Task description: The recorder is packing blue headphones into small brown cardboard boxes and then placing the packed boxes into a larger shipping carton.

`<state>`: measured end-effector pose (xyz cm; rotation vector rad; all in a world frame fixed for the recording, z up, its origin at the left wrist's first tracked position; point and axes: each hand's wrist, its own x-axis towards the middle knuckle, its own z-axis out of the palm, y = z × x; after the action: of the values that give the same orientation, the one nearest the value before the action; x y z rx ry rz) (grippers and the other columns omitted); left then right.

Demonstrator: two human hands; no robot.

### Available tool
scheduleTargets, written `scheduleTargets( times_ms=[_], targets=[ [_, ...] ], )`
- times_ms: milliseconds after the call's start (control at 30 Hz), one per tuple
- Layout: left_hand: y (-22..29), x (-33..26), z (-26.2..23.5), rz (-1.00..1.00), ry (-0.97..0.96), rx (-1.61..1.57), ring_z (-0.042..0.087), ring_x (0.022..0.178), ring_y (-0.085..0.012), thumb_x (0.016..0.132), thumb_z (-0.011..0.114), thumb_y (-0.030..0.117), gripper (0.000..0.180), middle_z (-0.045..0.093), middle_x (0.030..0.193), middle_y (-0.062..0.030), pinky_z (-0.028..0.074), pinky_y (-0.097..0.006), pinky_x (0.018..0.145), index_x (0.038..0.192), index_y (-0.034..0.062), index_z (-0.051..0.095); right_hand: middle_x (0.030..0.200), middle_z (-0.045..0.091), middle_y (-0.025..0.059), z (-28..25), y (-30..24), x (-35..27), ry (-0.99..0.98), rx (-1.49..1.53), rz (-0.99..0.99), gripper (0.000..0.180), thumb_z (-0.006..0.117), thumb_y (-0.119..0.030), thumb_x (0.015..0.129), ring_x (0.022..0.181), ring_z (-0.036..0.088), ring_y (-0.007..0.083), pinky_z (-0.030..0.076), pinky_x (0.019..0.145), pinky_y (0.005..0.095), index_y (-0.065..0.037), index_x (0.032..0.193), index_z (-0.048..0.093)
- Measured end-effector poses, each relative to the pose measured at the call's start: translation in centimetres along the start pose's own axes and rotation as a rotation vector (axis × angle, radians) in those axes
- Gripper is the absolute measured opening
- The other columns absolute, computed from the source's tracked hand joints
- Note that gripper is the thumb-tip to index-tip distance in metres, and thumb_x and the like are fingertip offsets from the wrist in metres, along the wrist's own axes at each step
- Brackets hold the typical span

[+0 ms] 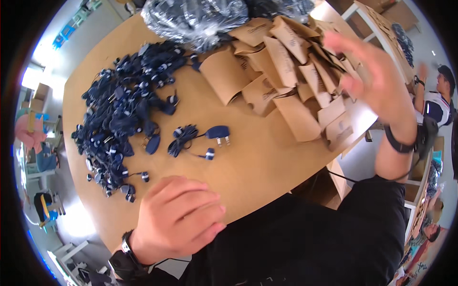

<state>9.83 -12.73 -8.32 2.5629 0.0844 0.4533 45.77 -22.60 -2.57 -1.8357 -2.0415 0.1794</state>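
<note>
My left hand [179, 214] is at the table's near edge, blurred. Its fingers curl together with the back of the hand up, and the palm is hidden. Beyond it, by itself on the table, lies one coiled pair of navy earphones [183, 139] with a two-pin plug. A large tangled heap of navy earphones [131, 90] spreads over the left side. My right hand [372, 71] is raised over the right edge of a pile of brown cardboard pillow boxes [279, 66]. Its thumb and fingers are apart, and nothing shows between them.
Clear plastic bags [195, 21] with dark contents stand at the table's far side, behind heap and boxes. The wooden table [229, 176] has rounded corners. At the right, a person [436, 97] is beside shelving. Chairs and cartons appear at the left.
</note>
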Motion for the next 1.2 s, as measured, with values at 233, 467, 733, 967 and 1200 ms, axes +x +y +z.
scheduleTargets(
  times_ms=[233, 467, 733, 967, 1200],
  targets=[
    [-3.7, -3.0, -1.5, -0.147, 0.019, -0.374, 0.065, 0.074, -0.0279, 0.073, 0.069, 0.009, 0.016, 0.068, 0.086, -0.0102, 0.051, -0.035, 0.069, 0.088, 0.0039, 0.066, 0.107, 0.063, 0.0119, 9.0, -9.9, 2.5, -0.289, -0.004, -0.107, 0.043, 0.063, -0.016, 0.082, 0.097, 0.062, 0.0279, 0.052, 0.076, 0.0349, 0.000, 0.120, 0.055],
    [-5.0, -4.4, -1.4, -0.393, 0.116, -0.624, 0.062, 0.062, -0.0154, 0.082, 0.061, 0.007, 0.011, 0.068, 0.081, -0.0108, 0.048, -0.025, 0.059, 0.089, 0.0004, 0.065, 0.088, 0.057, 0.0097, 13.4, -12.0, 5.1, -0.271, -0.269, -0.179, 0.036, 0.062, -0.002, 0.072, 0.086, 0.060, 0.0270, 0.049, 0.072, 0.0374, -0.002, 0.108, 0.056],
    [-5.5, -5.0, -1.6, -0.381, 0.313, -0.490, 0.062, 0.078, -0.0142, 0.081, 0.065, 0.010, 0.025, 0.066, 0.097, -0.0096, 0.048, -0.027, 0.072, 0.104, 0.0003, 0.061, 0.091, 0.058, 0.0134, 12.3, -13.0, 5.5, -0.092, 0.152, -0.273, 0.029, 0.061, 0.004, 0.070, 0.078, 0.058, 0.0311, 0.046, 0.065, 0.0367, 0.000, 0.099, 0.059],
    [-5.9, -5.2, -1.2, -0.118, 0.234, -0.685, 0.043, 0.126, -0.0256, 0.078, 0.074, 0.042, 0.088, 0.044, 0.134, -0.0164, 0.032, -0.041, 0.105, 0.138, -0.0040, 0.027, 0.093, 0.059, 0.0151, 10.3, -15.1, 7.1, 0.144, 0.743, -0.571, 0.034, 0.065, 0.006, 0.072, 0.078, 0.060, 0.0175, 0.047, 0.063, 0.0254, 0.006, 0.104, 0.055],
    [-5.0, -5.4, -2.3, -0.271, 0.496, -1.013, 0.055, 0.101, -0.0153, 0.082, 0.071, 0.039, 0.075, 0.056, 0.109, -0.0080, 0.042, -0.029, 0.086, 0.133, -0.0031, 0.035, 0.103, 0.059, 0.0215, 13.7, -15.1, 8.4, 0.258, 0.924, -0.656, 0.029, 0.065, 0.007, 0.075, 0.084, 0.060, 0.0166, 0.049, 0.072, 0.0247, 0.005, 0.103, 0.058]
  ],
)
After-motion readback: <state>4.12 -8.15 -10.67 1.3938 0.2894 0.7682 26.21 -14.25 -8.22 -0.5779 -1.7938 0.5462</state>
